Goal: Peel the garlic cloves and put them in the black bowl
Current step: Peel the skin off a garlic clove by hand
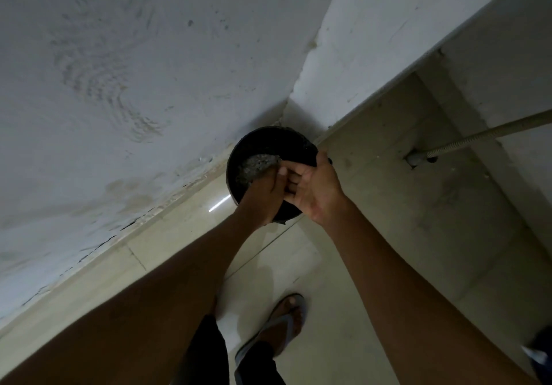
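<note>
A round black container (268, 145), dark inside and out, sat on the pale tiled floor right in the corner where the two white walls met. Its open mouth faced up and toward the camera, so the rim read as a dark ring. Inside it, toward the near-left side, lay a patch of greyish, grainy-looking matter (254, 166); what that stuff was could not be told in the dim light. The near edge of the container was hidden. No garlic cloves could be made out for certain, whether peeled or unpeeled. Whether this container was the black bowl itself was not clear either.
</note>
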